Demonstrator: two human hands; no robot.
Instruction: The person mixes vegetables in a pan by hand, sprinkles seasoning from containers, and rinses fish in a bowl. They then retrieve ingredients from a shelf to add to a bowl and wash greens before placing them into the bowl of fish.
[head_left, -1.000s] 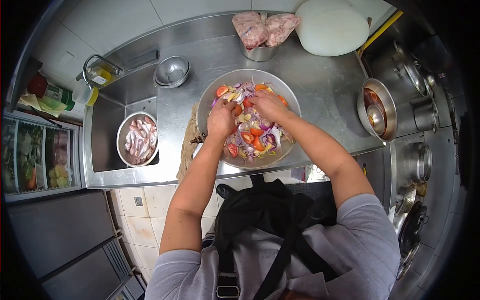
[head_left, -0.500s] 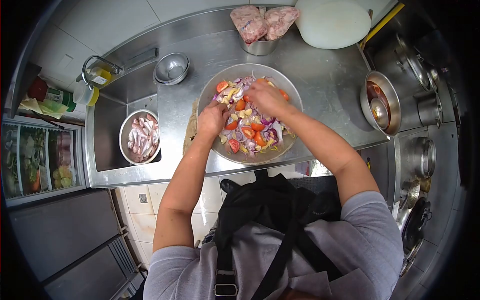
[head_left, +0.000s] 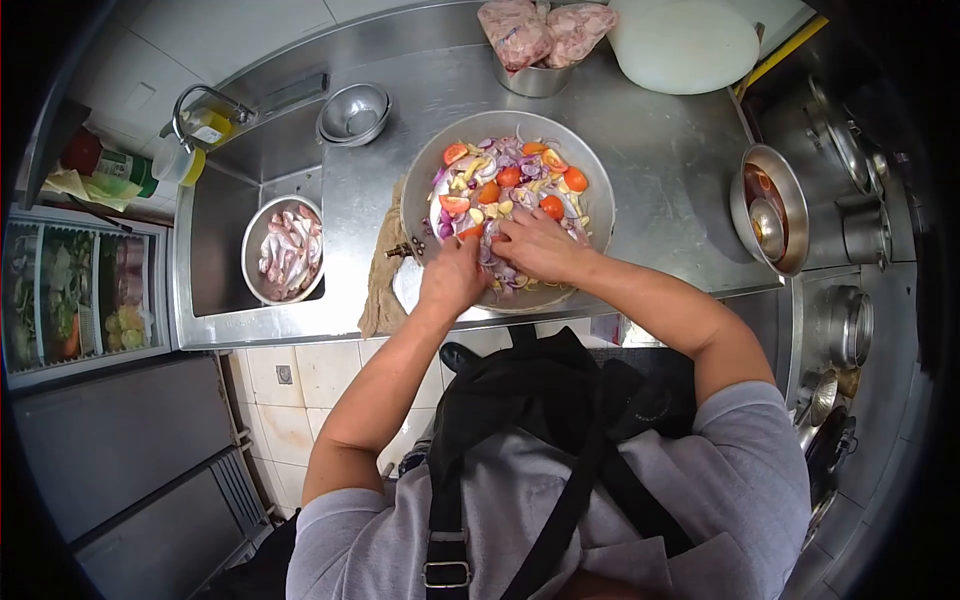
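Observation:
A large round metal pan (head_left: 606, 200) on the steel counter holds sliced red onion, cut tomatoes (head_left: 509, 177), yellowish pieces and some pale pieces. My left hand (head_left: 456, 272) is at the pan's near left part, its fingertips down in the mix and hidden. Beside it, my right hand (head_left: 538, 246) reaches into the near middle of the pan, fingers curved into the onions, with the tips covered. What either hand grips, if anything, cannot be seen. A brown cloth (head_left: 383, 285) lies at the pan's left side.
A bowl of raw fish (head_left: 290, 252) sits in the sink (head_left: 222, 230). Nested metal bowls (head_left: 355, 114), bagged meat (head_left: 515, 36) in a metal pot and a white board (head_left: 684, 45) stand behind. At right, a bowl (head_left: 791, 206) holds dark liquid and a ladle.
Both hands have moved from the pan's upper and left parts to its near side. Tomatoes and onions at the far side now show, and the pieces lie differently.

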